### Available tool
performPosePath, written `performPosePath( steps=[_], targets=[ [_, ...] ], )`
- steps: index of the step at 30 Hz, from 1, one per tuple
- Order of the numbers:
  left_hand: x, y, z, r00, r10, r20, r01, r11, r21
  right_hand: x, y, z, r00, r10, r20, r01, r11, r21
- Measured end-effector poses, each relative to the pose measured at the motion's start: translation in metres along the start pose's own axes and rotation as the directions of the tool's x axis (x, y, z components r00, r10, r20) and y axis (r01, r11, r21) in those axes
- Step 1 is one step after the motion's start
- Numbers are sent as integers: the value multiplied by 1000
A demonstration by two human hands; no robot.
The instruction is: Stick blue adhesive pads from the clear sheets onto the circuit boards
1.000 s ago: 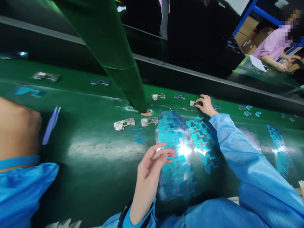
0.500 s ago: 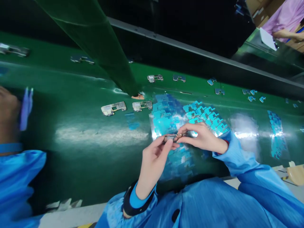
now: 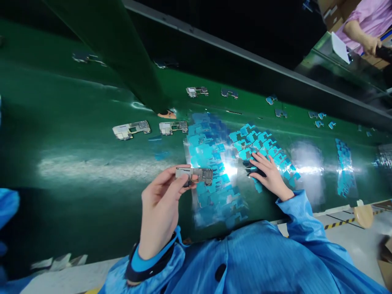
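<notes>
My left hand [image 3: 163, 204] pinches a small circuit board [image 3: 203, 176] between thumb and fingers, with the notched end sticking out to the right. It is raised in front of a clear sheet of blue film pieces [image 3: 205, 153]. Over the right-hand group of blue film pieces [image 3: 245, 141], my right hand [image 3: 269, 173] has its fingers stretched toward the film. A dark slim tool [image 3: 252, 169] shows between its thumb and fingers; its kind is hard to make out.
Two circuit boards [image 3: 131, 130] [image 3: 173, 128] lie left of the film, beside a green post [image 3: 134, 61]. More boards [image 3: 197, 92] line the back of the green table [image 3: 92, 208]. Another film sheet [image 3: 344, 167] lies far right. A person's hand [image 3: 370, 45] shows at top right.
My hands have parted. The left moved left with the board, now turned face-on; the right moved right onto the film. The neighbour's hand at the left has left view, and the view has shifted.
</notes>
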State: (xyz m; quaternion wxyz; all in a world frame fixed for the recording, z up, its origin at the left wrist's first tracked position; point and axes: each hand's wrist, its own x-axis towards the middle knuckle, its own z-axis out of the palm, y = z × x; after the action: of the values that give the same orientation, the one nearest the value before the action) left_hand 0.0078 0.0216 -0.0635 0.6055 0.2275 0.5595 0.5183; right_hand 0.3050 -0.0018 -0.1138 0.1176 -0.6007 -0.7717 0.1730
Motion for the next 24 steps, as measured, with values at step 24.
performPosePath(
  steps=[24],
  targets=[
    [-3, 1, 8, 876, -97, 472, -78, 938, 338, 41, -107, -8, 879, -364, -309, 455, 836, 309]
  ],
)
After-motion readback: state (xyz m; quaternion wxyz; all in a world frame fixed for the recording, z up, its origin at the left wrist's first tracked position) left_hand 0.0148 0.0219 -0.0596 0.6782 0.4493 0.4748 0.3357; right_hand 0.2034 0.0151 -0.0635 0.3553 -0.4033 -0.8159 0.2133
